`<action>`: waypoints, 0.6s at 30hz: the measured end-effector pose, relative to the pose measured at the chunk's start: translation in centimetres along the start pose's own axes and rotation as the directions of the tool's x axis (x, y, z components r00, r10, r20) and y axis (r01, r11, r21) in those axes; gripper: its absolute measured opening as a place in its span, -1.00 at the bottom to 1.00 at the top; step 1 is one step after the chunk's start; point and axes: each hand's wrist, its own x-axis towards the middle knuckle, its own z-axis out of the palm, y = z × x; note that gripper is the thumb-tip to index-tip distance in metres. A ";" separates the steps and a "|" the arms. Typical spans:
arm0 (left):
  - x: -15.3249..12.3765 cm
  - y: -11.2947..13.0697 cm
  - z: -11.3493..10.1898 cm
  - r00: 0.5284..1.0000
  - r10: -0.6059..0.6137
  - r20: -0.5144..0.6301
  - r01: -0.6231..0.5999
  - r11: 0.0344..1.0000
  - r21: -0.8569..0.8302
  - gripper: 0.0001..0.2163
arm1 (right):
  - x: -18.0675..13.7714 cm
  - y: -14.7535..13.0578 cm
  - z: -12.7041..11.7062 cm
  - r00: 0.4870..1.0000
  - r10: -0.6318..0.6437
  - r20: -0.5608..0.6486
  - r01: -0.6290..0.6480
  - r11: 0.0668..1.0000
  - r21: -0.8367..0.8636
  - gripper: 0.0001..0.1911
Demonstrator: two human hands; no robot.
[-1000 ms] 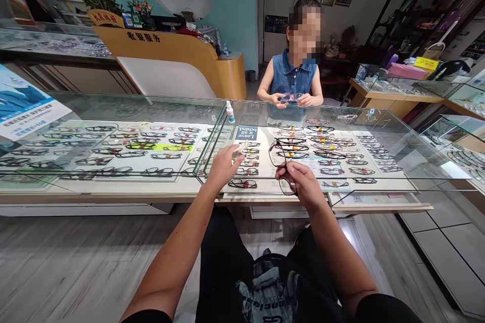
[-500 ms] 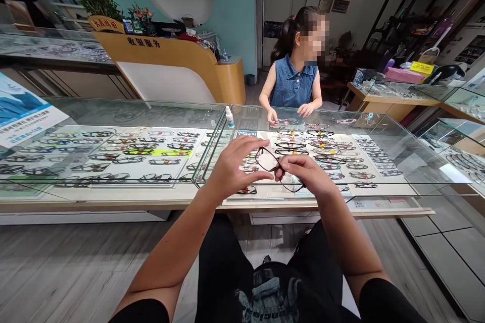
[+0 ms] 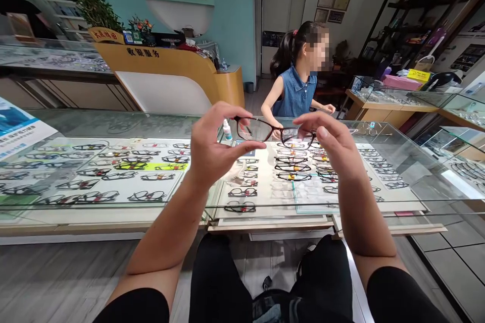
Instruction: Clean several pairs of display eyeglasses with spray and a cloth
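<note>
A pair of dark-rimmed eyeglasses (image 3: pixel 273 131) is held up level in front of me, above the glass display counter. My left hand (image 3: pixel 217 144) grips its left end, thumb below and fingers above. At the other end my right hand (image 3: pixel 328 136) has hold of the frame near the right lens. Both lenses face me, and the fingers partly cover the frame's ends. Just beyond my left hand a small white bottle (image 3: pixel 227 129) stands on the counter top.
Rows of eyeglass frames (image 3: pixel 242 192) lie inside the glass counter (image 3: pixel 197 216). Across it stands a person in a sleeveless denim top (image 3: pixel 297 93), one hand near the glass. A printed sign (image 3: pixel 22 128) sits at left. Behind are a cashier desk (image 3: pixel 162 81) and more display cases (image 3: pixel 394 103).
Both hands have raised the eyeglasses and turned them level. My right hand has shifted from the bridge to the right end. The other person's far arm has swung off the counter.
</note>
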 end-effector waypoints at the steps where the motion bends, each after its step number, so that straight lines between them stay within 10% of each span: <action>1: 0.8 -0.4 0.2 0.999 0.008 -0.050 -0.008 1.000 -0.011 -0.42 | 0.6 0.3 -0.2 0.997 -0.064 -0.035 0.063 0.997 -0.035 -0.49; 8: 4.7 -2.8 2.8 0.966 0.050 -0.254 -0.055 0.998 -0.014 -0.36 | 4.9 2.8 0.8 0.881 -0.389 -0.268 0.331 0.913 -0.239 -0.48; 18: 5.9 -5.8 3.9 0.978 0.051 -0.201 -0.059 0.998 -0.033 -0.48 | 7.6 5.5 0.4 0.898 -0.343 -0.276 0.298 0.935 -0.191 -0.62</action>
